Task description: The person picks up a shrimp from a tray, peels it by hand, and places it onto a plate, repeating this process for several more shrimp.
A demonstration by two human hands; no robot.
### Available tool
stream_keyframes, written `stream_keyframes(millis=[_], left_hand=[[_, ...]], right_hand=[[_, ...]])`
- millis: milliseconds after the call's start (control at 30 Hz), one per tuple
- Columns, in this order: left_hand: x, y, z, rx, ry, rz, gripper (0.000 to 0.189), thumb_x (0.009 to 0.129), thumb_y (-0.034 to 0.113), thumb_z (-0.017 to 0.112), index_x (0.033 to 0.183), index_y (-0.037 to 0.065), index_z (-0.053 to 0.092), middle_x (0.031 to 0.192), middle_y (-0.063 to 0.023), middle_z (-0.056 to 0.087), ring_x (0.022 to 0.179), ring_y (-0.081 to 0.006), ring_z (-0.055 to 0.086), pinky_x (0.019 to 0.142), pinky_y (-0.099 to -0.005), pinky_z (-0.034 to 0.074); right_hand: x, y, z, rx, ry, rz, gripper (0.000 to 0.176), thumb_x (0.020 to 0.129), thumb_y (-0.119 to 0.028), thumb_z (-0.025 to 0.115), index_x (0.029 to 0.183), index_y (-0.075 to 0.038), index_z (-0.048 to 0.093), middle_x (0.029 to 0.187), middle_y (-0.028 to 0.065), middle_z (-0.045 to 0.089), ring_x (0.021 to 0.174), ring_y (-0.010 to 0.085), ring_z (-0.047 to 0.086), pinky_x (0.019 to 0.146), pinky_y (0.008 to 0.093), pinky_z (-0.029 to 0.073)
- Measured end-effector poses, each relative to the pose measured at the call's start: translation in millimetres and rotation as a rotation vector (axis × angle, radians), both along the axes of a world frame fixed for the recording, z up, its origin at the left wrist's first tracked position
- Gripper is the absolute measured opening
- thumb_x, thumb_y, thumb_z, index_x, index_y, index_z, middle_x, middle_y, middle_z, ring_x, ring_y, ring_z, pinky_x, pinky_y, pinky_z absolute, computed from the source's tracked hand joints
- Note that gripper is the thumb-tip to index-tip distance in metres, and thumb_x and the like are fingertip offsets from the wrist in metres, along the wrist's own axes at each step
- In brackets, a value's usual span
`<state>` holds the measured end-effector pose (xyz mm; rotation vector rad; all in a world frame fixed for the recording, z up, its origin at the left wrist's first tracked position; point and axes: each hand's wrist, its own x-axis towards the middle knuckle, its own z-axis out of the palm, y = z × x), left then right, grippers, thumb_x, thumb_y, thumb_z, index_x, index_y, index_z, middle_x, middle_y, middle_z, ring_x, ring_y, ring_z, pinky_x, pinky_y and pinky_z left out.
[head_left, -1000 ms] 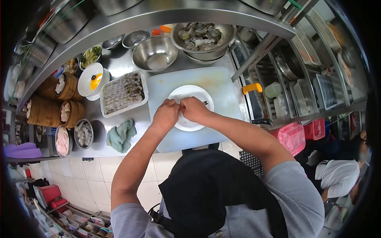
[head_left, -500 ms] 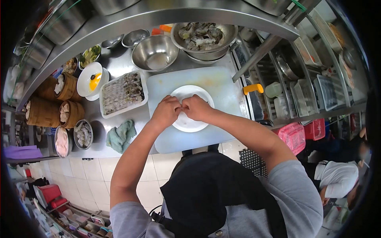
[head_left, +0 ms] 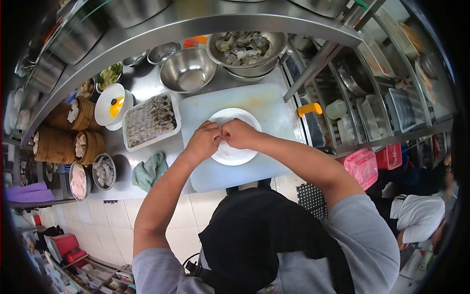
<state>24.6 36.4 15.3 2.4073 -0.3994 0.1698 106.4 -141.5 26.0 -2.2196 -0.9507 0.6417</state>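
Over a round white plate (head_left: 235,157) on the pale cutting board (head_left: 205,179), both hands meet with fingers pinched together. My left hand (head_left: 204,141) is closed at the plate's left side. My right hand (head_left: 240,134) is closed too, its fingertips against those of the left. Whatever sits between the fingertips is too small and covered to name. Left of the board, a white tray (head_left: 152,120) holds rows of greyish shrimp. Behind the board, a steel bowl (head_left: 286,49) contains more grey shrimp.
A steel mixing bowl (head_left: 171,71), a white bowl with yellow contents (head_left: 104,103) and bamboo steamers (head_left: 56,146) stand at the back and left. A green cloth (head_left: 149,171) lies near the front edge. An overhead steel shelf (head_left: 196,27) crosses above; another person (head_left: 416,215) is at right.
The whole view has shifted slightly. Both hands stay together over the plate, with a small change in the fingers; nothing has visibly been let go.
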Motion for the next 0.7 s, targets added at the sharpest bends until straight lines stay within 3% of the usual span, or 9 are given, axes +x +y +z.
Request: stream_keyframes(millis=[200, 267, 367, 700], left_hand=[[0, 2, 7, 0.076, 0.033, -0.001, 0.009, 0.081, 0.004, 0.075, 0.089, 0.005, 0.074, 0.094, -0.0074, 0.068, 0.098, -0.0308, 0.062, 0.088, -0.0402, 0.053], [-3, -5, 8, 0.022, -0.046, 0.128, 0.014, 0.080, 0.007, 0.077, 0.093, 0.005, 0.075, 0.100, -0.0066, 0.070, 0.101, -0.0301, 0.062, 0.093, -0.0413, 0.051], [-2, -12, 13, 0.034, -0.057, 0.022, 0.017, 0.078, 0.009, 0.079, 0.095, 0.006, 0.076, 0.103, -0.0062, 0.071, 0.105, -0.0294, 0.062, 0.097, -0.0423, 0.049], [10, -23, -5, -0.022, -0.029, 0.029, 0.008, 0.081, 0.010, 0.078, 0.087, 0.006, 0.076, 0.093, -0.0052, 0.069, 0.099, -0.0288, 0.062, 0.097, -0.0396, 0.047]], right_hand=[[-8, -19, 3, 0.005, -0.199, 0.058, 0.012, 0.089, -0.015, 0.067, 0.087, -0.006, 0.074, 0.089, 0.0171, 0.073, 0.098, 0.0394, 0.066, 0.091, 0.0477, 0.052], [-10, -30, -7, -0.001, -0.259, -0.059, 0.012, 0.089, -0.017, 0.068, 0.093, -0.008, 0.075, 0.094, 0.0141, 0.075, 0.104, 0.0410, 0.062, 0.098, 0.0472, 0.049], [-7, -38, -12, -0.045, -0.285, 0.000, 0.013, 0.090, -0.019, 0.068, 0.094, -0.008, 0.075, 0.093, 0.0126, 0.075, 0.100, 0.0396, 0.061, 0.095, 0.0459, 0.050], [2, -39, -11, 0.032, -0.225, 0.034, 0.016, 0.091, -0.019, 0.065, 0.088, -0.007, 0.076, 0.086, 0.0138, 0.073, 0.096, 0.0395, 0.062, 0.093, 0.0452, 0.051]])
